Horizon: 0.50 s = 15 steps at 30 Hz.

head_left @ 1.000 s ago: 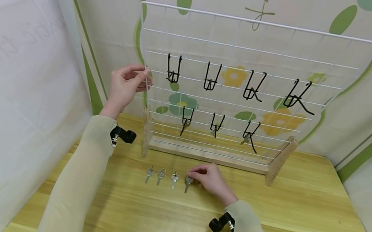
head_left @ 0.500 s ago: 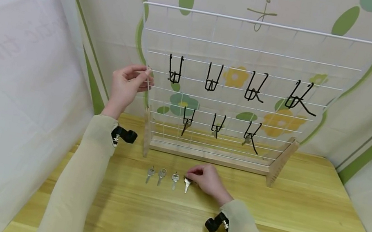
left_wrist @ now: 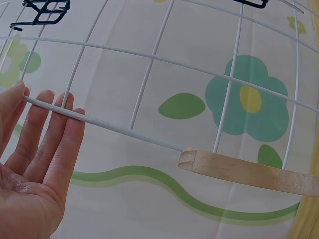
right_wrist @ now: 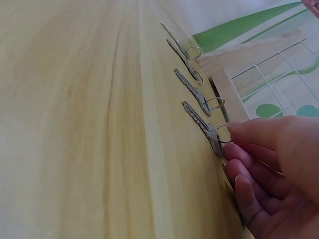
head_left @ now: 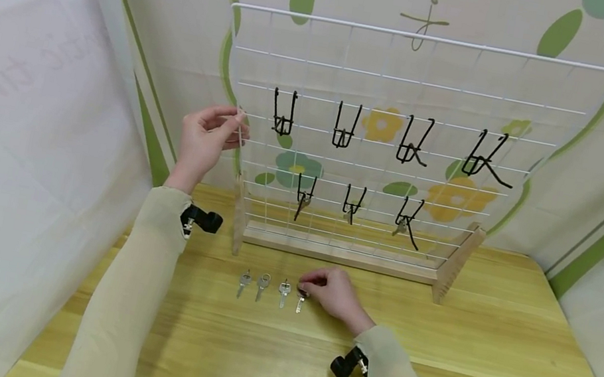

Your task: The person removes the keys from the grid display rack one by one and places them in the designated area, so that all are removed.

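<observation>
My right hand (head_left: 336, 294) pinches the ring of the rightmost key (head_left: 300, 301) between thumb and finger, at the table; the right wrist view shows that key (right_wrist: 203, 124) with its ring at the fingertips. Three other keys, among them the leftmost (head_left: 244, 283), lie in a row to its left, each with a ring. My left hand (head_left: 207, 139) holds the left edge wire of the white grid rack (head_left: 426, 37); in the left wrist view the thumb and fingers of this hand (left_wrist: 40, 149) lie on either side of the wire.
Black hooks hang on the grid in two rows, four above, such as the leftmost upper hook (head_left: 281, 124), and three below with keys on them, such as the lower right hook (head_left: 405, 220). The rack's wooden base (head_left: 339, 253) stands behind the keys on the wooden table (head_left: 246, 367).
My right hand has shifted slightly left with the rightmost key, which sits closer to the other keys. My left hand stays on the rack's edge.
</observation>
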Each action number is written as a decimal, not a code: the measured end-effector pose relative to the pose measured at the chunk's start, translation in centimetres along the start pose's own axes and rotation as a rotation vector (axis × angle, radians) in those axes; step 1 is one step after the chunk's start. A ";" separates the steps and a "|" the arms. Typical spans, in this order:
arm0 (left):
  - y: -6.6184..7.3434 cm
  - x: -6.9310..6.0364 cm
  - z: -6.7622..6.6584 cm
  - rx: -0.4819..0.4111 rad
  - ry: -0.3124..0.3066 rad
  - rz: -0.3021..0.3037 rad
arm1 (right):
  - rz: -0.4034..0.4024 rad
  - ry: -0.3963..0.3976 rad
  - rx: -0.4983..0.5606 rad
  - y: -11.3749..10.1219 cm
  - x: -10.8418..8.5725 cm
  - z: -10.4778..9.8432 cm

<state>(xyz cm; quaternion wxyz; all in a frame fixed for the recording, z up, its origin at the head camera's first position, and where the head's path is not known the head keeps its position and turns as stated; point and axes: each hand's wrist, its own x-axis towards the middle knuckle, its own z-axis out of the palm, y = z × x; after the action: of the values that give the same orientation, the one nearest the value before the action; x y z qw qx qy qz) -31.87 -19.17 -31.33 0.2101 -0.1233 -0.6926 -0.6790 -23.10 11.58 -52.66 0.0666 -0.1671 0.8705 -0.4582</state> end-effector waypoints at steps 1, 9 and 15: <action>0.0 0.0 0.0 0.001 0.000 -0.001 | -0.004 0.003 0.009 0.0 0.0 0.0; 0.0 -0.1 0.0 -0.006 0.002 -0.011 | 0.025 0.076 0.146 -0.5 -0.5 -1.1; 0.1 -0.1 0.0 -0.005 0.000 0.004 | -0.019 0.223 0.264 -3.9 -0.5 -3.3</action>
<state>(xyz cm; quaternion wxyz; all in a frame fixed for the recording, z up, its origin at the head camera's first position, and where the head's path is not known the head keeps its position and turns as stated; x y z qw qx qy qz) -31.70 -19.14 -31.33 0.2111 -0.1252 -0.6908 -0.6801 -22.67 12.27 -47.64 -0.0133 -0.1134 0.8031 -0.5848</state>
